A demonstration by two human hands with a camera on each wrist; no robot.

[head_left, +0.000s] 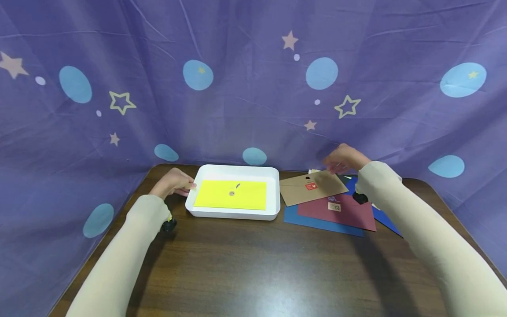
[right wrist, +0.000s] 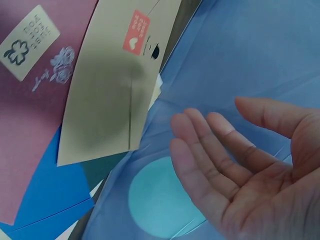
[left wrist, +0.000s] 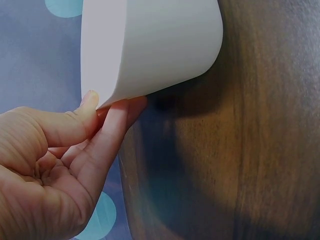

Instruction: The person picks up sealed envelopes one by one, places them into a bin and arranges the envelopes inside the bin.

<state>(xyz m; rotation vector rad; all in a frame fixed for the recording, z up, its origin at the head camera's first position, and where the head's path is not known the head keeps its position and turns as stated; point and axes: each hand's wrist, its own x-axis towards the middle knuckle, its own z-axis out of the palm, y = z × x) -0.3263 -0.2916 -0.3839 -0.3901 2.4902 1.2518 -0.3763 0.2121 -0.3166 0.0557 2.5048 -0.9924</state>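
My left hand [head_left: 174, 182] pinches the left rim of a white tray [head_left: 231, 216], thumb inside and fingers under the edge, as the left wrist view shows. A yellow envelope [head_left: 218, 193] with a small seal and a feather mark lies flat in the tray. Over the envelope pile at the right, my right hand [head_left: 343, 158] hovers with fingers loosely extended and nothing between them. Just below it is a kraft-brown envelope [head_left: 295, 189] with a red heart sticker, on top of the pile. Beneath that lies a dark red envelope [head_left: 356, 211] with a cream clover sticker.
Blue envelopes [head_left: 321, 222] stick out under the red one, and a brighter blue one [head_left: 386, 220] lies at the right near my forearm. The brown wooden table [head_left: 245, 259] ends at a purple curtain [head_left: 245, 110] with stars and dots behind it.
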